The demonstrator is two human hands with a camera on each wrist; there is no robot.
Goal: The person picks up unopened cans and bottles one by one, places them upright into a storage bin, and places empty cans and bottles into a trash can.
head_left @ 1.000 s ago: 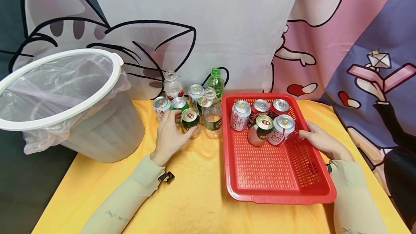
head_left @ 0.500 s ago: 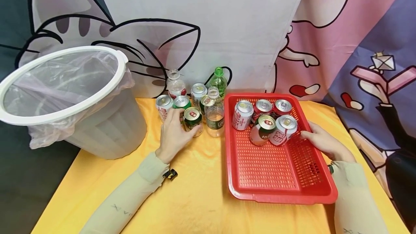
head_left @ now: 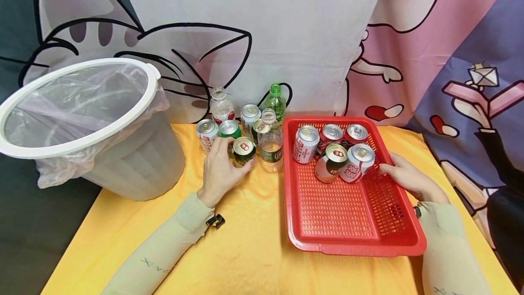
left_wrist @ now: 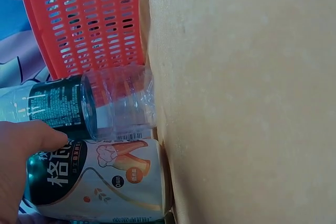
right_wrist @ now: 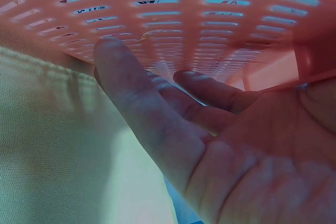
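My left hand (head_left: 222,170) holds a dark-green-topped white can (head_left: 244,151) between thumb and fingers at the front of a group of drinks. In the left wrist view the thumb lies on the can (left_wrist: 105,182), against a clear bottle (left_wrist: 121,98) with a dark green label. My right hand (head_left: 411,179) grips the right rim of a red plastic basket (head_left: 352,246), thumb over the edge. The right wrist view shows the fingers (right_wrist: 147,108) under its slotted wall. Inside the basket several cans stand, including a white Coca-Cola can (head_left: 305,144) and a green-and-white can (head_left: 330,164).
Around the held can stand a white can (head_left: 206,135), a green can (head_left: 229,129), a clear bottle (head_left: 222,104) and a green bottle (head_left: 275,103). A lined bin (head_left: 147,167) stands left on the yellow cloth (head_left: 245,249). A printed curtain (head_left: 303,35) hangs behind.
The left hand has moved slightly in around the green-topped can, and the can has shifted a little. The right hand and basket have stayed put; the head view has shifted slightly.
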